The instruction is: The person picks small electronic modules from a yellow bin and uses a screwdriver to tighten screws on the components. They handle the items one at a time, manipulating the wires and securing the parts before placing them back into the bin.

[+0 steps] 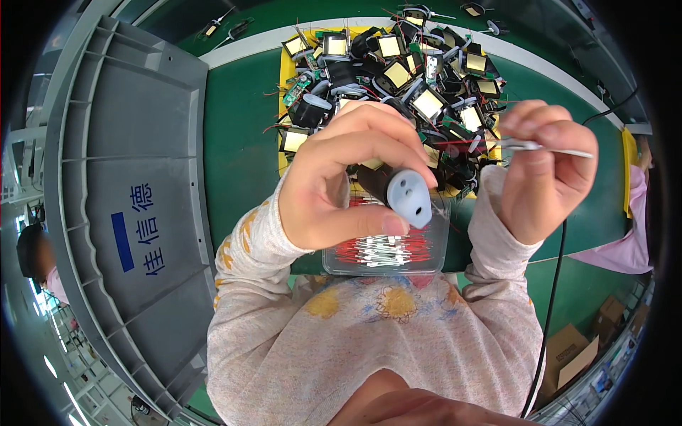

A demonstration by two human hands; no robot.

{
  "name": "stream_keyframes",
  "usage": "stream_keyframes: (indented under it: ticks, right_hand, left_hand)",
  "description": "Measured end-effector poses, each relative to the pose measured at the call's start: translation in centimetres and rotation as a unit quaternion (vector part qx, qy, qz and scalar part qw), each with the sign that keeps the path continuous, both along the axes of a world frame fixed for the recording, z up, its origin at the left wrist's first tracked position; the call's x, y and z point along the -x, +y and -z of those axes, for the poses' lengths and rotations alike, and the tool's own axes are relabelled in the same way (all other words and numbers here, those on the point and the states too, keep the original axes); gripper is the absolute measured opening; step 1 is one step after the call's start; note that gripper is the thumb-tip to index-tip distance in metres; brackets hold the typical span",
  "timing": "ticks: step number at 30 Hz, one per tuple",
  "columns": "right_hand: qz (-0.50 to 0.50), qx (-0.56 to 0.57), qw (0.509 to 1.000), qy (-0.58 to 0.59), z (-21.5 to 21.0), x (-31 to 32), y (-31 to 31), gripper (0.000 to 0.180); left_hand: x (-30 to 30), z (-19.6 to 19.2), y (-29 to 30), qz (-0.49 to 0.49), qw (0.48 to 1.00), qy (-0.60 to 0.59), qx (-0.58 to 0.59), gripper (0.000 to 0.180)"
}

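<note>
The small black cylindrical part with a pale grey rubber end cap [403, 193] sits up in front of us, pinched in our left hand [341, 177], just above the clear plastic tray of red and white wires [387, 248]. Our left grip is clenched on it: thumb under the cap, fingers curled over the black body. We judge it light and stiff in the body, while the grey cap with its two little holes looks soft and a touch grippy, so the hard black barrel behind the cap is the safer place to hold.

Over to the right of the tray, our right hand [541, 174] is grasping a thin white wire with a metal end [547, 147], nipped between thumb and fingertips. That one we reckon is feather-light, bendy and easy to kink, best held close to the metal tip.

Beyond the tray, a heap of black transformer coils with yellow taped faces and small green circuit boards [398, 78] lies on a yellow mat [286, 78], thin red leads sticking out everywhere, likely to snag. All of it rests on the green desk [238, 135]. Left of the tray stands a large grey plastic crate [121, 177] with blue markings. Right of it, a black cable [550, 312] hangs down, and a person's pink sleeve [618, 245] is at the edge.
</note>
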State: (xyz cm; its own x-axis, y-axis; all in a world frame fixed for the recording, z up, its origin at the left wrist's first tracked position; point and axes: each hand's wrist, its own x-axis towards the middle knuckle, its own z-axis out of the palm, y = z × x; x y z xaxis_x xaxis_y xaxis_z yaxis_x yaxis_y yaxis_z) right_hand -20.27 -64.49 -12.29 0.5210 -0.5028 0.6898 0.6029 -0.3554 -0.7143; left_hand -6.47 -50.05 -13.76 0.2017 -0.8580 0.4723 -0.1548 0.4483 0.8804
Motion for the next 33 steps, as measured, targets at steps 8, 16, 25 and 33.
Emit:
stream_keyframes:
  ticks: [8,16,25,33]
  right_hand:
    - [0.0,0.181,0.983,0.015,-0.6,1.4,0.7,0.023]
    - [0.015,0.317,0.948,0.012,-1.0,1.3,1.2,0.027]
    - [0.005,0.31,0.951,-0.011,-0.6,1.3,1.9,0.026]
    - [0.03,0.282,0.958,0.037,-1.2,1.5,2.2,0.028]
  left_hand:
    - [1.1,1.1,0.2,-0.058,0.996,0.053,0.039,0.047]
    - [1.1,1.4,0.1,-0.104,0.991,-0.008,0.081,0.046]
    - [0.9,1.4,0.1,-0.123,0.987,-0.039,0.097,0.042]
    - [0.9,1.4,0.1,-0.165,0.978,-0.073,0.107,0.043]
